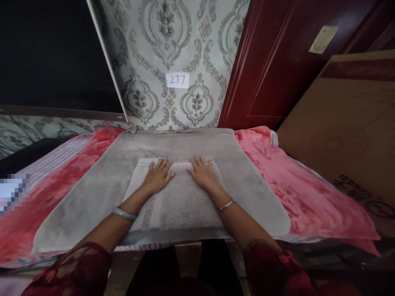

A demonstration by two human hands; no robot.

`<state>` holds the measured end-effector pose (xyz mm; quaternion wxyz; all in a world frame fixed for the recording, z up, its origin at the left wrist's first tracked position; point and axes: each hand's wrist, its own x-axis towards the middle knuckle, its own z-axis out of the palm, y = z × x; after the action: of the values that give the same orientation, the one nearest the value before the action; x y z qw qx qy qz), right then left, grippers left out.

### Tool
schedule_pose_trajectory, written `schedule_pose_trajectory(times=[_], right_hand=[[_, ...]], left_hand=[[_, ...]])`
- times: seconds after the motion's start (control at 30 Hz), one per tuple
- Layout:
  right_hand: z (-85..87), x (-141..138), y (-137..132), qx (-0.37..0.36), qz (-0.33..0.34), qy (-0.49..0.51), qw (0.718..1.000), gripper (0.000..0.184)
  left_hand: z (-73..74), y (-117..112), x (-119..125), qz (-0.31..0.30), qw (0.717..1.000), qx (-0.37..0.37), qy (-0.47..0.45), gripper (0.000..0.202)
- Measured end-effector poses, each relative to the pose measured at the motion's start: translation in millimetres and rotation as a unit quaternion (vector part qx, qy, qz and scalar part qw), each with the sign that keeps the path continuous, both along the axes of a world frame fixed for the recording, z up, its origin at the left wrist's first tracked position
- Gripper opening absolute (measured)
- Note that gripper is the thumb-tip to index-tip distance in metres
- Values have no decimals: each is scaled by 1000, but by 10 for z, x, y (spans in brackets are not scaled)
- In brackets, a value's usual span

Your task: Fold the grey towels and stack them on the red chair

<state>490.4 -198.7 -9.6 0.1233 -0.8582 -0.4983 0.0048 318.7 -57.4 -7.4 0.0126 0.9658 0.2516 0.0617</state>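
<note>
A folded grey towel with a pale band along its left side lies flat in front of me. My left hand rests palm down on its far left part, fingers spread. On the far right part lies my right hand, also flat with fingers apart. Neither hand grips anything. Beneath the towel is a larger grey mat, spread over the table.
Under the mat, a red plush blanket shows on both sides. A large cardboard box stands at the right, a dark screen at the left. Behind are a patterned wall with a paper label reading 277 and a dark red door.
</note>
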Motion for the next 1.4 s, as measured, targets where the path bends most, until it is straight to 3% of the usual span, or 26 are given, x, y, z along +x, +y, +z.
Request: schedule_pose_trajectory(times=[0.13, 0.43, 0.63, 0.77, 0.87, 1.0, 1.13, 1.27, 1.4], right_hand=[[-45, 283, -107, -8, -110, 28, 994, 66], [-202, 392, -135, 21, -108, 22, 994, 66], [-114, 381, -159, 21, -109, 32, 993, 66], [75, 196, -295, 14, -131, 25, 991, 67], [160, -190, -473, 35, -73, 12, 997, 66], [79, -908, -658, 25, 54, 3, 998, 62], [-71, -1346, -684, 3, 118, -14, 993, 62], [-116, -1205, -765, -2, 102, -15, 995, 65], [-172, -775, -1088, -13, 6, -2, 1000, 68]], left_hand=[[-28, 39, -18, 0, 1000, 1, 11, 65], [-43, 96, -27, -2, 998, -38, -43, 57], [-49, 116, -19, -7, 999, -36, -39, 57], [45, 147, 12, 0, 997, -70, -19, 58], [156, 19, -79, 12, 997, -78, -27, 59], [158, -420, -408, -25, 998, -28, -53, 59], [12, -774, -684, 14, 1000, -19, -20, 58], [-52, -823, -709, 26, 1000, -18, -1, 59], [-41, -786, -682, 23, 1000, -19, -1, 59]])
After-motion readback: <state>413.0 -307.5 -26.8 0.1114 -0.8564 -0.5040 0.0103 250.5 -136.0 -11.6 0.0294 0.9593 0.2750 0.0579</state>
